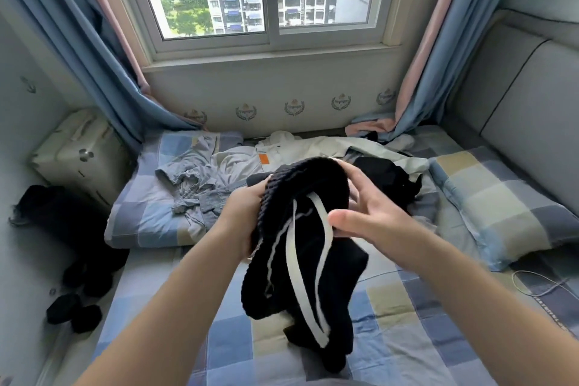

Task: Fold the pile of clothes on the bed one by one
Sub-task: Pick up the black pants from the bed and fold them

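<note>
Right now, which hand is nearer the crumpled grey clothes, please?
Left. The left hand is just right of the grey clothes; the right hand lies farther right, across the black trousers.
</note>
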A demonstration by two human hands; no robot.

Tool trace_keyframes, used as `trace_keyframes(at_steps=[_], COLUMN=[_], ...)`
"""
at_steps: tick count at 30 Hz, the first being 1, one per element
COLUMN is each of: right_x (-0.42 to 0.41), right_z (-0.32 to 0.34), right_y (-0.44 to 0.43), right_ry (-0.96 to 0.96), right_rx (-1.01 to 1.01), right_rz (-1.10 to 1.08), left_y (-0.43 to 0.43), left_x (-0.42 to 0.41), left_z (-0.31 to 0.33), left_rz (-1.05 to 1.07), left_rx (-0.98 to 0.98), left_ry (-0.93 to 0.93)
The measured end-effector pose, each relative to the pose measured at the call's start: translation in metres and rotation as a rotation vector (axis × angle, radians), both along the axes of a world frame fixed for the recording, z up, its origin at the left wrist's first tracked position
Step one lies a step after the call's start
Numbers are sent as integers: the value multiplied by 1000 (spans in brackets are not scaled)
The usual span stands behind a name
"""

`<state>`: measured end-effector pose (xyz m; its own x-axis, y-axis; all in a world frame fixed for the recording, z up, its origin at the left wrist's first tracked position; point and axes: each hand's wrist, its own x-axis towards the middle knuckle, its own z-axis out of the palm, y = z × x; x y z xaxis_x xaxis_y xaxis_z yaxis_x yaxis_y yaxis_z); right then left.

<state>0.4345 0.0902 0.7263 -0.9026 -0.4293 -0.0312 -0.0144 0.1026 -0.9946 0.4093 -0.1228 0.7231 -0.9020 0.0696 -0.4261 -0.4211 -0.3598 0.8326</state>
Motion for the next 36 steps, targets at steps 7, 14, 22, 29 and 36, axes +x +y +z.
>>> trace_keyframes(at_steps=[7,14,22,29,36], right_x=[-22,-34,-31,-39,-75], right_z=[23,50,53,72,2], right_y=[0,2,7,27,60], right_ry=[278,169,63,301,370], right_rx=[284,199,78,677,1086], right_rz=[-183,-196,-57,123,-308], left_y=[7,1,17,13,10], left_x=[2,5,1,-27,-55], left_z=[17,5,8,22,21], left_rz=[-82,-305,-216,-447,-210], left_rx=[55,-305,-304,-1075,-1445], left_ry=[-70,262,323,778,518])
